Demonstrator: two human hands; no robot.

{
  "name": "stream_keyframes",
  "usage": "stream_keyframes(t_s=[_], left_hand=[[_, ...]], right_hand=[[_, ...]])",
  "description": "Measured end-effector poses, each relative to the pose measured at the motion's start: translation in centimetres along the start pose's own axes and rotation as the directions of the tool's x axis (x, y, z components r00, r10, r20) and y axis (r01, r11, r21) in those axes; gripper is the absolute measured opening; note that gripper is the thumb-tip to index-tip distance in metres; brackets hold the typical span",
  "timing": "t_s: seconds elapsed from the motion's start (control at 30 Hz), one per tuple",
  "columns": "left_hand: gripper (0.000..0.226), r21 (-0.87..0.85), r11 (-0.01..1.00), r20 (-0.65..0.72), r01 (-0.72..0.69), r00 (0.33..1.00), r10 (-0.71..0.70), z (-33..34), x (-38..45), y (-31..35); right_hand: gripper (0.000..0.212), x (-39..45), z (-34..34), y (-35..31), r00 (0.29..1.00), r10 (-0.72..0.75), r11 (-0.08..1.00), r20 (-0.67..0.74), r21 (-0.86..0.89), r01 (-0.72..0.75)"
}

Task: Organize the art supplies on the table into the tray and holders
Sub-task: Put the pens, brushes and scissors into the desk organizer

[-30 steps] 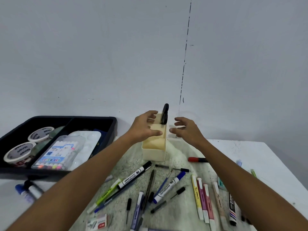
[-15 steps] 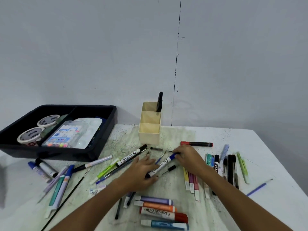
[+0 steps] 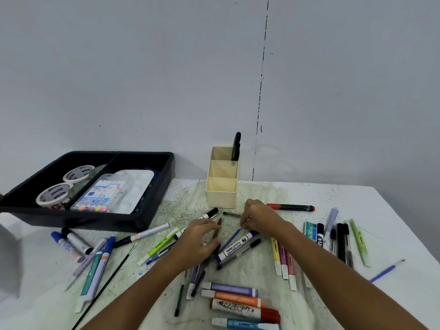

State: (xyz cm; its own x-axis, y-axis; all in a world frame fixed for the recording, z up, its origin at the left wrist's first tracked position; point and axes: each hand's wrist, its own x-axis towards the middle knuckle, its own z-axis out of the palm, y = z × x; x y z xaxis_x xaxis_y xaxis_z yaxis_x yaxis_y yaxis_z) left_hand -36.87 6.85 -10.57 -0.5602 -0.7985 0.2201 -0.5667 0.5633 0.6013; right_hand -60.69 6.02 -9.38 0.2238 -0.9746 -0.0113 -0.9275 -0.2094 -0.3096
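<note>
Both hands are down in the loose pile of pens at centre frame. The right hand (image 3: pixel 258 216) has its fingertips pinched on the upper end of a thin blue pen (image 3: pixel 229 240), whose long axis runs diagonally from that pinch down toward lower left, passing just beside the left hand (image 3: pixel 198 240). The left hand lies palm down with fingers curled over a dark pen (image 3: pixel 217 231); whether it actually grips the pen cannot be told. The whiteboard marker (image 3: pixel 238 245) lies parallel to the blue pen and just right of it, between the hands. The cream holder (image 3: pixel 222 186) stands directly above the hands in frame, nearer the right hand. The black tray (image 3: pixel 152 194) lies at upper left, on the left hand's side.
</note>
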Motion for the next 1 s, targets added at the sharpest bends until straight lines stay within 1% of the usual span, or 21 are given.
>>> stream_keyframes(t_s=[0.1, 0.17, 0.2, 0.27, 0.37, 0.4, 0.47, 0.53, 0.6, 0.63, 0.7, 0.77, 0.83, 0.87, 0.93, 1.0], left_hand=[[0.034, 0.01, 0.999, -0.041, 0.036, 0.999, -0.036, 0.0, 0.7, 0.0], [0.033, 0.068, 0.997, -0.014, 0.043, 0.999, -0.042, 0.3, 1.1, 0.0], [0.036, 0.099, 0.994, 0.008, 0.038, 0.999, -0.039, 0.6, 1.3, 0.1], [0.042, 0.132, 0.991, 0.046, 0.026, 0.998, -0.032, 1.1, 1.8, 0.6], [0.028, 0.115, 0.993, 0.05, -0.012, 0.999, 0.006, 1.6, 2.5, 2.3], [0.024, 0.09, 0.996, 0.043, -0.027, 0.999, 0.024, 1.9, 2.9, 3.0], [0.016, 0.017, 1.0, 0.016, -0.01, 1.0, 0.009, 2.3, 3.7, 4.2], [0.011, -0.1, 0.995, -0.003, -0.022, 1.0, 0.022, 2.6, 4.4, 5.5], [0.02, -0.204, 0.978, -0.003, -0.044, 0.999, 0.045, 3.3, 5.2, 7.1], [0.023, -0.258, 0.966, 0.004, -0.029, 1.0, 0.031, 3.6, 5.5, 8.0], [0.019, -0.398, 0.916, 0.042, 0.043, 0.999, -0.029, 4.8, 6.3, 10.1], [0.008, -0.53, 0.839, 0.124, 0.124, 0.99, -0.068, 6.2, 6.8, 12.2], [0.007, -0.621, 0.76, 0.216, 0.19, 0.974, -0.067, 7.8, 7.0, 13.9], [0.007, -0.656, 0.723, 0.256, 0.217, 0.965, -0.058, 8.5, 7.0, 14.7], [0.008, -0.694, 0.668, 0.326, 0.269, 0.945, -0.042, 10.0, 6.9, 16.3], [0.009, -0.714, 0.612, 0.385, 0.34, 0.921, -0.063, 11.1, 6.9, 17.7]], right_hand=[[0.013, -0.4, -0.4, 0.0, 0.999, -0.047, 0.997, 0.004, -0.055, 0.047], [0.013, -0.7, -0.9, -0.2, 0.999, -0.046, 0.996, 0.027, -0.071, 0.047], [0.013, -0.9, -1.3, -0.4, 0.999, -0.031, 0.997, 0.043, -0.063, 0.034], [0.012, -1.4, -2.2, -0.7, 0.999, 0.01, 1.0, 0.052, 0.022, -0.011], [0.01, -2.5, -3.6, -0.7, 0.997, 0.059, 0.958, -0.045, 0.284, -0.044], [0.009, -3.0, -4.2, -0.5, 0.993, 0.082, 0.931, -0.09, 0.363, -0.044], [0.008, -3.9, -5.1, -0.3, 0.977, 0.131, 0.872, -0.169, 0.488, -0.032], [0.008, -5.3, -6.1, 0.2, 0.949, 0.183, 0.805, -0.257, 0.593, 0.005], [0.016, -7.2, -6.9, 1.2, 0.906, 0.262, 0.731, -0.332, 0.681, 0.038], [0.02, -8.2, -7.3, 2.0, 0.881, 0.311, 0.703, -0.357, 0.71, 0.04], [0.021, -10.9, -7.8, 4.0, 0.817, 0.404, 0.686, -0.413, 0.727, 0.029], [0.018, -14.3, -7.9, 6.5, 0.744, 0.484, 0.735, -0.462, 0.676, -0.058], [0.017, -18.3, -7.3, 9.6, 0.693, 0.545, 0.785, -0.472, 0.577, -0.224], [0.018, -20.3, -6.6, 11.2, 0.681, 0.571, 0.792, -0.459, 0.525, -0.311], [0.027, -23.9, -5.3, 14.2, 0.67, 0.631, 0.768, -0.39, 0.435, -0.47], [0.033, -26.3, -4.3, 15.9, 0.657, 0.716, 0.696, -0.236, 0.322, -0.642]])
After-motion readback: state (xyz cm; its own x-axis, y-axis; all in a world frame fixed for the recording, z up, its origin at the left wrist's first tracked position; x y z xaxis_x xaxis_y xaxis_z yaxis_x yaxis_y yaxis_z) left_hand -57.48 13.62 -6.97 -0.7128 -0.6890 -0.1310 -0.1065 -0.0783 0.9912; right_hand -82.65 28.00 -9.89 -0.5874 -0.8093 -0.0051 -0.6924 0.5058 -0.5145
